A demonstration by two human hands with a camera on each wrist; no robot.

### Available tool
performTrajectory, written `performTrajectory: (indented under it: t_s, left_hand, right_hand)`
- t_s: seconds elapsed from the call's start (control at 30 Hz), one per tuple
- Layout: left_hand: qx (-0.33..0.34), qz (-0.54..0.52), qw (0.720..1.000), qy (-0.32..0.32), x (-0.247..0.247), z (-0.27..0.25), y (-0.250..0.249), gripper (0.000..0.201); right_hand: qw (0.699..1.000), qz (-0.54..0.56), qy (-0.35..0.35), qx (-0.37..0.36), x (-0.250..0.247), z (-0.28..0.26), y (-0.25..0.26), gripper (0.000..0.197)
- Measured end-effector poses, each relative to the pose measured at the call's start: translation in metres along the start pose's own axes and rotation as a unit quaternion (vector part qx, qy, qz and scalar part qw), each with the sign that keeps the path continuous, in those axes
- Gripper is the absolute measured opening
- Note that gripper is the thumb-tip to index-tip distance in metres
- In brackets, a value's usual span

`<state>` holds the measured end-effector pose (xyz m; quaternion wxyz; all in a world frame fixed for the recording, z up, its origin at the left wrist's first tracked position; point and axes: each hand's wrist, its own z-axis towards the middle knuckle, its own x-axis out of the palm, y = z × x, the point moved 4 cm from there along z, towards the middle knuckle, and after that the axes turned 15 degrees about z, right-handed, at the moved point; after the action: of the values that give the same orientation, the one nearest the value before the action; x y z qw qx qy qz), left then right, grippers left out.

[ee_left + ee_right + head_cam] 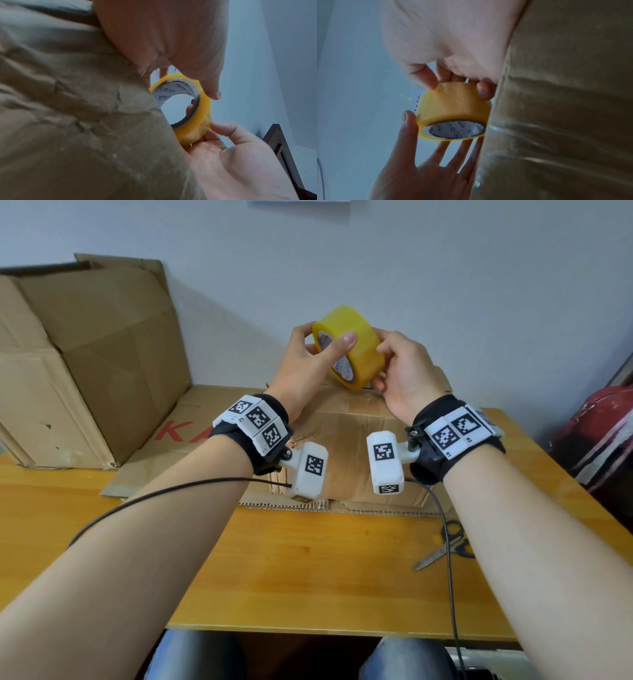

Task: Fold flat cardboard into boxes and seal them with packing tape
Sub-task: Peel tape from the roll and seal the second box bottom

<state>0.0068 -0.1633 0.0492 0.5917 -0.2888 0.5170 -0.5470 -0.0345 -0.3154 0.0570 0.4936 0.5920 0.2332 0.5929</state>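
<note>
Both hands hold a yellow roll of packing tape (pixel 359 337) in the air, above the far edge of a folded cardboard box (pixel 346 419). My left hand (pixel 320 344) pinches the roll from the left, thumb across its near rim. My right hand (pixel 382 368) grips its right side, thumb on top and fingers below. In the left wrist view the roll (pixel 203 108) shows its printed core, with the box (pixel 68 108) close at the left. In the right wrist view the right thumb and fingers curl on the roll (pixel 453 105), and the left hand (pixel 419 155) supports it from below.
The box stands on a wooden table (pixel 308 559). Flat cardboard with red letters (pixel 164 436) lies to its left, and a large creased sheet (pixel 85 354) leans on the wall. Scissors (pixel 442 546) lie near the right forearm. A red object (pixel 603 422) sits at the right edge.
</note>
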Motion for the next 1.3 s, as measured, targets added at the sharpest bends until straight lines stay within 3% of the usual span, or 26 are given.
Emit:
performTrajectory:
  t_s: [0.27,0.4,0.57,0.73,0.93,1.3]
  left_hand:
    - [0.006,0.005,1.000,0.007,0.0013,0.0012,0.0009,0.075]
    - [0.012,0.004,1.000,0.009,0.0013,0.0022,0.0023,0.078]
    - [0.005,0.002,1.000,0.008,0.0009,0.0020,0.0022,0.084]
    - [0.003,0.008,1.000,0.015,0.0028,0.0041,0.0035,0.075]
    - [0.014,0.037,0.999,0.004,0.0043,0.0040,0.0055,0.111]
    - [0.012,0.031,0.999,0.016,0.0047,0.0043,0.0052,0.110]
  right_hand:
    - [1.000,0.013,0.007,0.008,-0.0013,0.0025,-0.0012,0.047]
    - [0.999,-0.045,0.019,-0.017,-0.0004,-0.0011,0.0015,0.056]
    - [1.000,0.008,0.007,0.009,0.0022,0.0000,0.0005,0.032]
    - [1.000,0.001,-0.008,0.017,-0.0002,0.0022,-0.0009,0.034]
    - [1.000,0.019,0.005,0.008,-0.0018,0.0053,-0.0025,0.043]
    - [1.000,0.013,0.023,0.012,-0.0015,0.0067,-0.0035,0.052]
